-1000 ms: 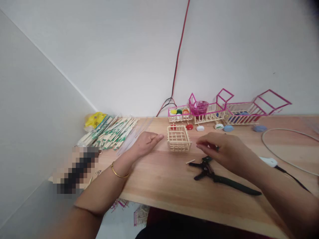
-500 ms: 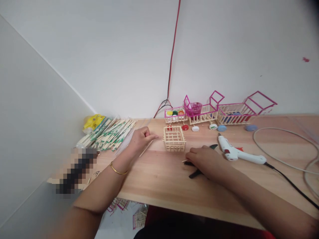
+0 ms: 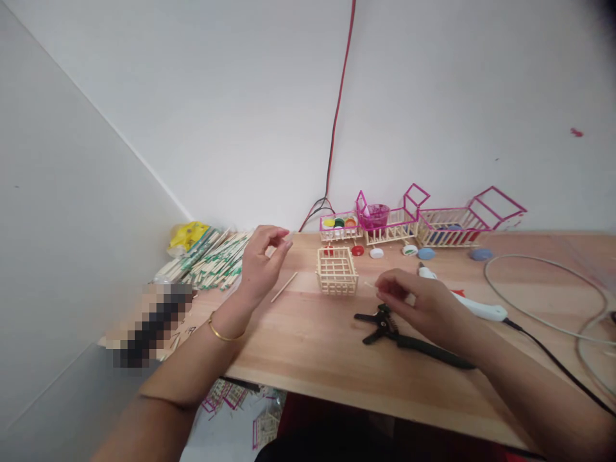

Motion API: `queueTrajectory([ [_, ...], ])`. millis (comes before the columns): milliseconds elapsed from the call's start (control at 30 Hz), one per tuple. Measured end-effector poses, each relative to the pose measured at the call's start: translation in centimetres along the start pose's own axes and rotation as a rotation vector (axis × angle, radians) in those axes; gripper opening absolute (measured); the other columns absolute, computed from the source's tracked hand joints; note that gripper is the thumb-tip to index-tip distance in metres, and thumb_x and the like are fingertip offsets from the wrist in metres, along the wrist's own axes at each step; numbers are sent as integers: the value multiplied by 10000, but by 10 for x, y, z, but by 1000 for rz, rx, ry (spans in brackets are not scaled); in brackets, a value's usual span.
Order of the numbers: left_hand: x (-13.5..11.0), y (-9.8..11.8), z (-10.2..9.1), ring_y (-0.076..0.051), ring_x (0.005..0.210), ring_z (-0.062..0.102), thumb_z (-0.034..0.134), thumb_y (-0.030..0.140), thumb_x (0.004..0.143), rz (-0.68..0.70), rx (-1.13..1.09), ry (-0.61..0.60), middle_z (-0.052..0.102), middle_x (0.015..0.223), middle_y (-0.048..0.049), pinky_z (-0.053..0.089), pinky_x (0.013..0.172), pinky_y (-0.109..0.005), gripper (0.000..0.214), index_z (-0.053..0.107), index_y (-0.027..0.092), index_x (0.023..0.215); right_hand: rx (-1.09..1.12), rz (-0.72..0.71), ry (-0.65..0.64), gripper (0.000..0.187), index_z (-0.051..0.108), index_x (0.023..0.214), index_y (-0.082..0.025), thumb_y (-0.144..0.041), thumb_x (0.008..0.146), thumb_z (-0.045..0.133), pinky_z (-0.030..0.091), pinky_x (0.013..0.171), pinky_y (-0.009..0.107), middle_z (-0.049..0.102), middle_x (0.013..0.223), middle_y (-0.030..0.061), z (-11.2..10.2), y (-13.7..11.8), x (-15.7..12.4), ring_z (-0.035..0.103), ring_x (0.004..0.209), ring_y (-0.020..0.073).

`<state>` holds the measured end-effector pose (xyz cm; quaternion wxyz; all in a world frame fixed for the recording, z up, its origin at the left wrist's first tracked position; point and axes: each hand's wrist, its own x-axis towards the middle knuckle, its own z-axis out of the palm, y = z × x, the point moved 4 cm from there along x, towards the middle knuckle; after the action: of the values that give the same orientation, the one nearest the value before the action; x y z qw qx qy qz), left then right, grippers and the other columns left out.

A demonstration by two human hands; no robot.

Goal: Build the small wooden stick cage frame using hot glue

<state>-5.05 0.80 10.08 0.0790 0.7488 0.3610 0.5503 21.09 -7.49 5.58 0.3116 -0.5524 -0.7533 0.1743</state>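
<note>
My left hand is raised over the table, thumb and fingers apart, with nothing visible held. Below it a thin wooden stick lies on the wood. My right hand pinches a short, thin stick, its pale end poking out leftward. Between the hands stands a small open basket built of bare wooden sticks. Just below my right hand lies a black spring tool with a long dark handle; my right hand is off it.
A white glue gun with a black cord lies at right, partly behind my right hand. Pink-trimmed stick baskets line the wall, paint caps before them. Bundled sticks and a yellow packet are at left. A pale cable loops at right.
My right hand has lifted off the black tool, bringing up the short stick. My left hand has risen and moved left, away from the stick on the table, its fingers opening.
</note>
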Motion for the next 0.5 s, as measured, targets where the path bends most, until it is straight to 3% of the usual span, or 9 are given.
queueTrajectory([
  [67,-4,30,1,-120,815,570,633,230,813,82,-89,-28,623,906,-37,465,715,-235,138,637,178,941,195,33,166,149,569,859,-217,-365,848,571,448,622,265,613,760,3,-10,0,-1,569,690,147],
  [133,-14,58,12,-98,733,578,652,214,805,70,-212,-208,640,841,-25,472,666,-211,121,646,172,919,389,28,243,170,567,839,-219,-378,818,623,470,657,262,616,803,8,-11,-5,-3,588,746,149],
  [200,-27,77,30,-89,686,584,680,231,787,-18,-361,-404,651,834,-30,480,634,-204,203,642,161,973,492,10,218,163,567,830,-221,-364,811,642,481,680,262,614,821,9,-4,-13,-8,592,771,148],
  [267,-41,85,47,-88,644,569,671,263,797,-137,-488,-517,643,792,-29,474,588,-203,201,646,150,961,507,14,164,149,564,813,-220,-354,828,626,479,657,260,608,794,4,8,-23,-15,581,738,141],
  [367,-55,84,64,-84,619,552,642,270,822,-215,-569,-556,618,731,-23,462,577,-207,133,669,145,857,483,19,149,164,547,784,-216,-358,846,601,467,613,256,605,755,-3,19,-33,-26,567,693,137],
  [500,-60,87,62,-116,747,604,611,214,842,-39,-546,-571,640,844,-53,503,675,-247,113,683,182,924,294,-41,62,150,584,830,-219,-357,874,547,480,659,271,651,781,9,10,-23,-34,604,725,150],
])
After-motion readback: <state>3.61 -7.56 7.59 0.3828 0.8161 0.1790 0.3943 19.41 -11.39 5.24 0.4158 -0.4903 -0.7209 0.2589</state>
